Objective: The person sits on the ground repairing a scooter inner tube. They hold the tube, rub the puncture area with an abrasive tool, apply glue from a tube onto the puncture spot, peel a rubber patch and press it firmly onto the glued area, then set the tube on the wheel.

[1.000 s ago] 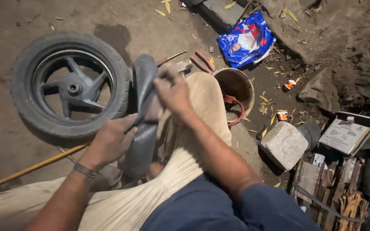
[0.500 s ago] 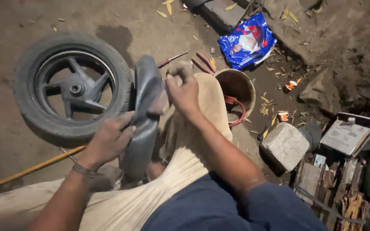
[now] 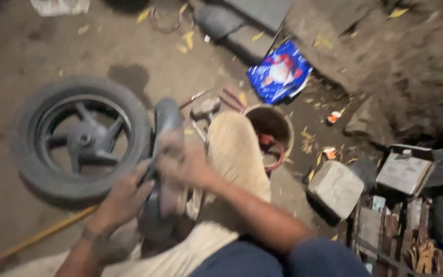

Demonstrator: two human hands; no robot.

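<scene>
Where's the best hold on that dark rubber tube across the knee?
Judging by its pose, grip the rubber tube across its narrow width at mid-length, coming from both sides as the left hand and right hand do. It stands as a long flattened strip against the knee.

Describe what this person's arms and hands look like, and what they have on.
Both forearms are bare. The right arm has a dark blue sleeve pushed up near the elbow. The left hand has a thin dark band at the wrist. No gloves on the left hand or right hand; motion blur hides finer details such as rings.
</scene>
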